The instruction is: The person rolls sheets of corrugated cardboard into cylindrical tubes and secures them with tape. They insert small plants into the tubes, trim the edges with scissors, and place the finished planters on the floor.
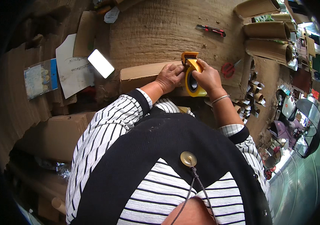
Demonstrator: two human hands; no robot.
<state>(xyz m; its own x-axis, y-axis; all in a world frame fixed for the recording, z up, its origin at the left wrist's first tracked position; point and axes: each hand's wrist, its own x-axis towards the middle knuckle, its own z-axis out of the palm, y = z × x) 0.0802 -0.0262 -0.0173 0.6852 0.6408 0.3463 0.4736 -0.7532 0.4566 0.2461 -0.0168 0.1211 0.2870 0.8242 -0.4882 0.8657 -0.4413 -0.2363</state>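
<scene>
**Right hand grips a yellow tape dispenser beside a cardboard piece**

The right hand (208, 78) has its fingers closed around the yellow tape dispenser (193, 64), which is at the near edge of the brown work surface (148, 33). The left hand (169, 78) rests on the long cardboard piece (142, 72), its fingers bent, tips just beside the dispenser; whether they pinch something, I cannot tell. To the right lie red-handled scissors (228, 70); farther away, a red-and-black utility knife (211, 30). A phone (101, 63) with white screen is at left.
</scene>
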